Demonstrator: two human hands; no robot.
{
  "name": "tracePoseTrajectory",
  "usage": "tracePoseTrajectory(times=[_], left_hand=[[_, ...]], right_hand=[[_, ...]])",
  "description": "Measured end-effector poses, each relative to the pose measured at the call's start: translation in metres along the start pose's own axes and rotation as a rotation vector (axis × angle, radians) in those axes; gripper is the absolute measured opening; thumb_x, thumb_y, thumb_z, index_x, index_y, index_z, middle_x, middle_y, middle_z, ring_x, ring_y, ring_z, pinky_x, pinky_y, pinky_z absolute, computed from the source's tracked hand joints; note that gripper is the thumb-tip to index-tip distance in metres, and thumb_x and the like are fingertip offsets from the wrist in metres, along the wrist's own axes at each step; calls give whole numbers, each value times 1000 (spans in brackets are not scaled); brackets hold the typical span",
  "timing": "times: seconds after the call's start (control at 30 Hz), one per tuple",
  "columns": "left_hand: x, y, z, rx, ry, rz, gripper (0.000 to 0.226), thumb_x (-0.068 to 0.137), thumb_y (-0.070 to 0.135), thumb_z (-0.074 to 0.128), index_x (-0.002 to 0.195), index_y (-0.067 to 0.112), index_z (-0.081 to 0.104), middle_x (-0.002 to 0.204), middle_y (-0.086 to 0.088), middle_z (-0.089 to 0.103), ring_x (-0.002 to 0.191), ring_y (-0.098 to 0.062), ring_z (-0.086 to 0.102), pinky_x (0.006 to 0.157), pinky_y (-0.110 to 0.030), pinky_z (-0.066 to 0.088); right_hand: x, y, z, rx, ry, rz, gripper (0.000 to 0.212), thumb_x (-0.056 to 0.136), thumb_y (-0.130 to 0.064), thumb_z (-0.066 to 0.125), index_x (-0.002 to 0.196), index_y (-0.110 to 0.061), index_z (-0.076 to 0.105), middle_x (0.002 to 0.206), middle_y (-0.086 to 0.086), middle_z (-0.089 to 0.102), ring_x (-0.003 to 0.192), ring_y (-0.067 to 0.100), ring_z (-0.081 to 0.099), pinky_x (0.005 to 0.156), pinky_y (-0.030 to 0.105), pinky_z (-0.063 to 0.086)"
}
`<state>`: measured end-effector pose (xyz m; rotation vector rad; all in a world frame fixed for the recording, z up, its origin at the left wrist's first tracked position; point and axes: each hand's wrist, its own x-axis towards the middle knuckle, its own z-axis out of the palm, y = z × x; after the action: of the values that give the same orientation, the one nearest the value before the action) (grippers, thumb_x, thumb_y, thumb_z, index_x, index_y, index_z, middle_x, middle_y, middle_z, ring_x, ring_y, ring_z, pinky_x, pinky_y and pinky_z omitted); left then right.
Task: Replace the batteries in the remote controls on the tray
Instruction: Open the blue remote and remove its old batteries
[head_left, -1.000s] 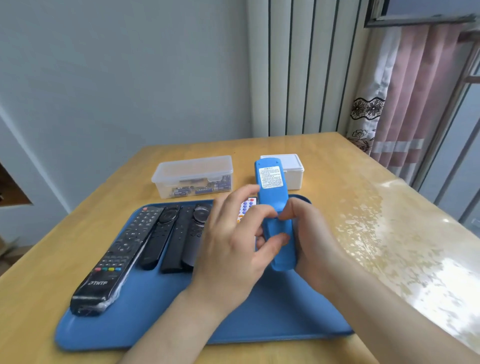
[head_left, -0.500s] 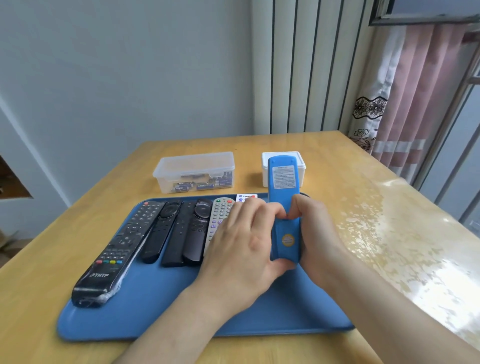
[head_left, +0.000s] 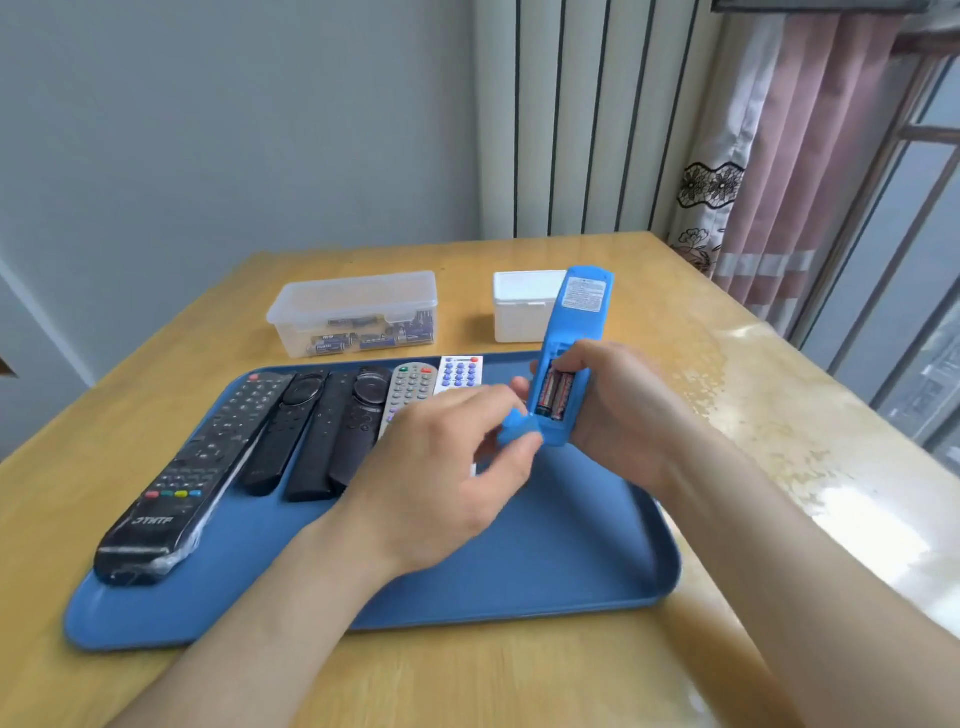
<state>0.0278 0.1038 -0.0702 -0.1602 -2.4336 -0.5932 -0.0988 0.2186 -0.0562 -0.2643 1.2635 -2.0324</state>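
Table's (head_left: 519, 675) tray (head_left: 519, 571) bears six remotes (head_left: 208, 457); blue remote (head_left: 571, 322) shows two batteries (head_left: 553, 392).

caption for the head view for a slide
Right hand holds blue remote, batteries exposed; left hand pinches its battery cover.

Wooden table (head_left: 545, 675), yellow-tan, glossy top. Behind its far edge: plain grey wall (head_left: 234, 130), then a white vertically ribbed panel (head_left: 587, 119). Off its far right corner: pink curtain (head_left: 800, 156) with a floral lace border, barred window (head_left: 904, 249) beyond. Daylight glares on the table's right side.
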Motion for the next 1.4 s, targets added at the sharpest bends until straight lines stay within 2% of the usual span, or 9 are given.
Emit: tracePoseTrajectory(times=[0.2,0.3,0.47,0.6,0.7,0.83,1.0,1.23,1.4], left_hand=[[-4,-7,5,68,-361,32,37,79,53,59,110,34,63,100,20,63,92,-3,52,81,-19,43],[-5,-7,1,78,-388,62,33,79,38,56,109,32,68,107,20,62,101,-4,51,88,-11,37],[0,-5,-6,-69,-86,57,32,69,-3,52,79,18,74,86,10,71,82,-7,63,77,-19,48],[5,3,-8,-140,237,-87,15,80,12,65,91,20,71,84,10,66,73,-10,59,64,-20,49],[6,5,-5,-292,186,-305,28,77,30,70,103,33,61,88,11,61,74,-14,62,62,-22,52],[8,4,-2,-617,216,-492,38,79,11,78,104,31,57,89,-5,67,67,-24,68,62,-34,58],[10,8,-1,-740,364,-541,37,80,6,74,108,20,55,89,-11,69,71,-22,72,58,-28,56],[11,7,-4,-691,413,-520,2,91,13,62,93,12,62,74,-5,74,64,-18,71,57,-31,56],[8,2,-6,-448,400,-389,6,88,20,66,84,23,63,73,5,71,63,-16,68,61,-29,55]], right_hand=[[-4,-12,-10,19,-26,-66,30,92,6,40,119,5,52,108,25,71,94,38,71,83,47,59],[-3,-9,-12,89,-83,9,36,90,-4,34,119,-2,53,113,18,71,89,32,69,82,43,56],[-6,-7,-4,161,-184,24,35,87,-7,30,110,-2,56,110,17,63,88,30,66,88,48,53],[-8,-7,0,121,-291,16,41,85,-9,32,114,0,60,117,18,68,99,30,67,92,46,54],[-10,-3,6,84,-342,-12,51,79,-13,41,123,5,59,126,19,66,104,30,64,98,47,50],[-11,6,15,48,-401,-32,54,85,-15,39,135,1,53,122,17,62,105,31,62,90,45,53],[-16,9,17,-171,-412,-10,39,105,-32,35,132,-16,59,127,12,66,114,37,63,101,59,46],[-21,-2,15,-237,-450,-49,28,99,-9,45,117,-1,65,100,16,70,91,32,71,73,41,61],[-20,-2,15,-252,-399,-56,36,96,-1,36,110,-6,69,85,7,69,76,24,71,50,31,58]])
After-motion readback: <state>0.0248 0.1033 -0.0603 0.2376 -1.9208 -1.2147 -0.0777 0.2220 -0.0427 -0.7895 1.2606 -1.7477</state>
